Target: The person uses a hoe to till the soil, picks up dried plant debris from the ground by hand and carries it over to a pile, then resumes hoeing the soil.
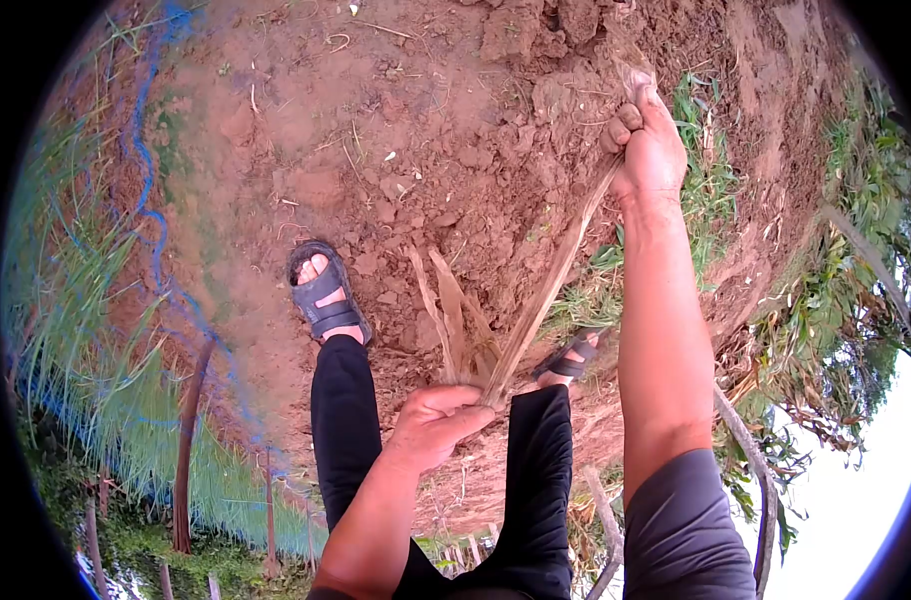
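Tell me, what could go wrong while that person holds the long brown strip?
The brown strip runs between the left hand and right hand. It looks thin, so pulling hard might tear it.

Its loose ends dangle between the feet, so they could get stepped on.

The sandals leave toes bare, so lumpy soil might stub them.
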The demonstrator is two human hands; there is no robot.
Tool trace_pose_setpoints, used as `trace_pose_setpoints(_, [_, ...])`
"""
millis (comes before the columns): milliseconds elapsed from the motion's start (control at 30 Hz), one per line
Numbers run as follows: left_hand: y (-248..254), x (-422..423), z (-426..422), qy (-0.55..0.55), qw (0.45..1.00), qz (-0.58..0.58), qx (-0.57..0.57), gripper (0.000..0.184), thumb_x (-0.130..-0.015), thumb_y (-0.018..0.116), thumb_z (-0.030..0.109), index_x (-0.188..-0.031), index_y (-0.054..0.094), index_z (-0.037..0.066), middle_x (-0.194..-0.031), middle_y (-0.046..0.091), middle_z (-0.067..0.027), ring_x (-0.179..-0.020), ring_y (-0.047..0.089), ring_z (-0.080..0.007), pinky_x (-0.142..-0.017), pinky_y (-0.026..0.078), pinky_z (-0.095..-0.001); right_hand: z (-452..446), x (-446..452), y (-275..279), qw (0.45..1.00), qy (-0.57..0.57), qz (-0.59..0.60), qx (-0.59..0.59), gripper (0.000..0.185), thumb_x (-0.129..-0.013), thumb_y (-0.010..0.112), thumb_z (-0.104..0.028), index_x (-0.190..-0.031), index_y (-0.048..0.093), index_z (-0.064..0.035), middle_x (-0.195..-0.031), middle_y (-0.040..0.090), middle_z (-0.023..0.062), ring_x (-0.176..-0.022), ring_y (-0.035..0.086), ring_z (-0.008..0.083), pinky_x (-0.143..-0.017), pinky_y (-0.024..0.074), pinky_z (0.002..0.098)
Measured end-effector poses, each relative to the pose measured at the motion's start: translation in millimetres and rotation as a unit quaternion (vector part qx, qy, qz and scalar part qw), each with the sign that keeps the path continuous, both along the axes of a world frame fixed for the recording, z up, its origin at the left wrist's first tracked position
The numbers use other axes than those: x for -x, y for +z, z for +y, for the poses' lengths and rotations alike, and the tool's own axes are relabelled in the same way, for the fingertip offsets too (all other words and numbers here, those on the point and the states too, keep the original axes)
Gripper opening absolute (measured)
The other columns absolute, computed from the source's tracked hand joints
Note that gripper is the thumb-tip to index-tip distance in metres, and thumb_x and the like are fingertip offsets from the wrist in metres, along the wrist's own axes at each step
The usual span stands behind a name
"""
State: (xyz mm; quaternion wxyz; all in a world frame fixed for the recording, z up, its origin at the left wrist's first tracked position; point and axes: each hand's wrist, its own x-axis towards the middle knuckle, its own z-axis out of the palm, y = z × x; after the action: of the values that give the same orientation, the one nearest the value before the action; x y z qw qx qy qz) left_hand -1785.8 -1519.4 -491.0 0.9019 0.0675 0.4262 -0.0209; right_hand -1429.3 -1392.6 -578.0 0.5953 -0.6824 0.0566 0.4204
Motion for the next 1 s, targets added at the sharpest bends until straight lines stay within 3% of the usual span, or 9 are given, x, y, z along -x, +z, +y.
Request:
trace_pose_setpoints(233, [9,-8,10,0.074,0.995,-0.054,-0.05,0.022,-0.091,0.074,0.004,-0.111,0.074,-0.005,-0.097,0.073,-0.0055,-0.09,0.065,-0.0091,-0.081,0.051,-0.0242,-25,14,155,0.97,0.129,-0.086,-0.187,0.022,-0.11,0.045,-0.029,-0.116,0.059,-0.0131,-0.077,0.042,-0.0048,-0.07,0.038,0.0107,-0.066,0.0316,0.0285])
trace_pose_setpoints(367, [9,-12,13,0.048,0.996,-0.05,-0.053,0.02,-0.091,0.075,0.01,-0.107,0.074,-0.003,-0.095,0.072,-0.0048,-0.088,0.065,-0.0086,-0.078,0.052,-0.0244,-73,51,201,0.953,0.194,-0.001,-0.235,0.042,-0.102,0.051,-0.054,-0.11,0.072,-0.0185,-0.098,0.049,0.0016,-0.096,0.052,0.0229,-0.11,0.0379,0.0596])
trace_pose_setpoints(433, [7,-12,14,-0.127,0.991,0.039,0.011,0.02,-0.092,0.076,0.017,-0.101,0.074,-0.001,-0.095,0.069,-0.0025,-0.085,0.063,-0.0072,-0.073,0.052,-0.0246,-125,60,178,0.934,0.165,0.178,-0.262,0.048,-0.093,0.062,-0.061,-0.113,0.074,-0.0188,-0.109,0.058,0.0024,-0.104,0.062,0.0292,-0.114,0.0338,0.0641])
trace_pose_setpoints(467, [0,-13,-4,-0.073,0.994,0.064,-0.05,0.021,-0.093,0.075,0.021,-0.099,0.072,0.002,-0.088,0.066,0.0004,-0.077,0.06,-0.0062,-0.066,0.05,-0.0243,-147,78,158,0.939,0.179,0.177,-0.234,0.037,-0.093,0.069,-0.049,-0.111,0.074,-0.0171,-0.11,0.061,0.0042,-0.1,0.064,0.0274,-0.11,0.04,0.0617])
trace_pose_setpoints(533, [4,-25,-11,0.003,0.995,0.099,-0.017,0.021,-0.094,0.073,0.021,-0.101,0.071,0.002,-0.085,0.065,0.0012,-0.075,0.059,-0.0058,-0.065,0.048,-0.024,-187,113,150,0.92,0.329,0.071,0.201,0.011,-0.092,0.074,-0.017,-0.095,0.072,-0.0066,-0.108,0.067,0.0083,-0.098,0.065,0.027,-0.09,0.0514,0.0456])
trace_pose_setpoints(600, [5,-31,-10,0.055,0.986,0.155,0.009,0.024,-0.094,0.072,0.023,-0.103,0.067,0.002,-0.075,0.064,0.0002,-0.071,0.058,-0.0078,-0.063,0.047,-0.0272,-201,156,144,0.768,0.61,-0.161,0.107,0.014,-0.089,0.076,-0.018,-0.094,0.073,-0.0047,-0.102,0.065,0.0129,-0.1,0.063,0.0327,-0.089,0.0505,0.0413])
trace_pose_setpoints(767, [-13,-17,-40,-0.156,0.947,0.233,-0.159,0.024,-0.087,0.073,0.022,-0.093,0.065,0.0,-0.072,0.063,-0.0077,-0.068,0.058,-0.0139,-0.064,0.048,-0.034,-213,182,139,0.726,0.685,-0.022,0.049,0.025,-0.086,0.076,-0.028,-0.103,0.074,-0.0097,-0.109,0.068,0.0112,-0.106,0.065,0.0325,-0.096,0.0518,0.0414])
trace_pose_setpoints(867, [-13,-12,-36,-0.175,0.937,0.263,-0.153,0.015,-0.08,0.064,0.012,-0.088,0.064,-0.001,-0.065,0.061,-0.0079,-0.058,0.055,-0.0154,-0.058,0.047,-0.0351,-197,135,87,0.762,0.574,-0.091,0.284,0.035,-0.09,0.073,-0.032,-0.115,0.073,-0.0075,-0.114,0.071,0.0181,-0.109,0.068,0.0348,-0.094,0.0545,0.0414])
trace_pose_setpoints(1000, [-9,-14,-44,-0.253,0.955,0.12,-0.101,0.007,-0.079,0.066,0.003,-0.081,0.061,0.0,-0.063,0.053,0.0008,-0.058,0.051,-0.0065,-0.05,0.041,-0.0305,-162,107,-35,0.706,0.602,-0.201,0.316,0.082,-0.087,0.075,-0.034,-0.156,0.035,-0.0153,-0.156,0.04,0.0187,-0.141,0.044,0.0351,-0.116,0.0382,0.0417])
